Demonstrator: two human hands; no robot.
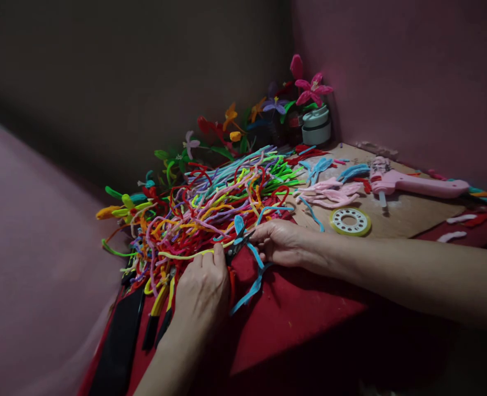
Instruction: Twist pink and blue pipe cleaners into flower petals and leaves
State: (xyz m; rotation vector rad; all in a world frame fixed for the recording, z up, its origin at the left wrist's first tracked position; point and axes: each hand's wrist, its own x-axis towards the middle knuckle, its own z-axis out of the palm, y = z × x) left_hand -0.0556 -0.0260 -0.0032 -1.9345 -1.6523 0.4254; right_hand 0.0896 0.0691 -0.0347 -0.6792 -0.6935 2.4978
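Fingers wrapped round red handles, my left hand (204,286) grips a pair of scissors (232,253), their dark blades pointing up and right. The blades touch or lie close over a blue pipe cleaner (255,287); whether they cut into it is too small to tell. My right hand (284,242) pinches that blue pipe cleaner near the blade tips. Bent, flattened lengths of it stand above the fingers and hang down over the red cloth (305,308). Just beyond both hands lies a tangled heap of many-coloured pipe cleaners (222,203).
On a board (425,214) at right lie a pink glue gun (425,184), a tape roll (363,221) and pink pipe-cleaner pieces (332,192). A lidded pot (316,129) and pipe-cleaner flowers (313,89) stand behind. A black flat object (120,341) and yellow-black tools (156,313) lie left.
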